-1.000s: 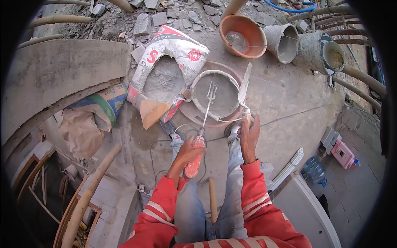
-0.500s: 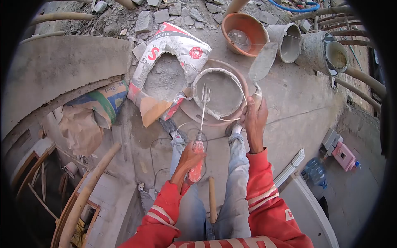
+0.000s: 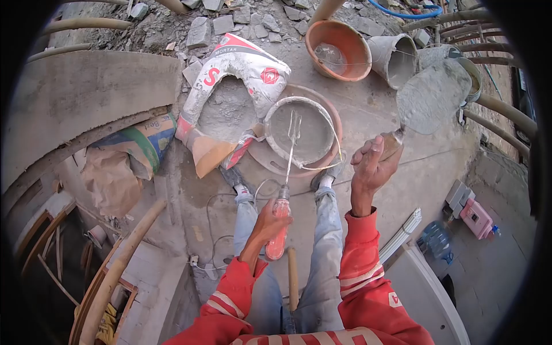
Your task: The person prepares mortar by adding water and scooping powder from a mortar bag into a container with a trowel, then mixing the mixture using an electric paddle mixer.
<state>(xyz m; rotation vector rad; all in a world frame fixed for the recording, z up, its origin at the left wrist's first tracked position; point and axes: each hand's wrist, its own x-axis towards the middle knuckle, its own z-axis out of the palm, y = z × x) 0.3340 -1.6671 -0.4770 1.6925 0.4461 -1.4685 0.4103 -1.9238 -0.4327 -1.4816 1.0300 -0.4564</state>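
My left hand is closed round the red body of a power drill. Its long metal rod ends in a forked mixing tip, which overlaps the bucket of grey mix in view; I cannot tell whether it touches the mix. The bucket has a wire handle and sits in a wide reddish-brown basin. My right hand is wrapped round the wooden handle of a trowel, its broad blade coated in grey mortar and raised to the right of the bucket.
An opened mortar bag with grey powder stands left of the bucket. Behind are an orange-brown bucket and a grey bucket on its side. Broken stones lie at the back. A cable runs near my feet.
My right hand has swung right with the trowel, whose blade has turned its broad face into view. The drill has shifted slightly right and its forked tip has turned.
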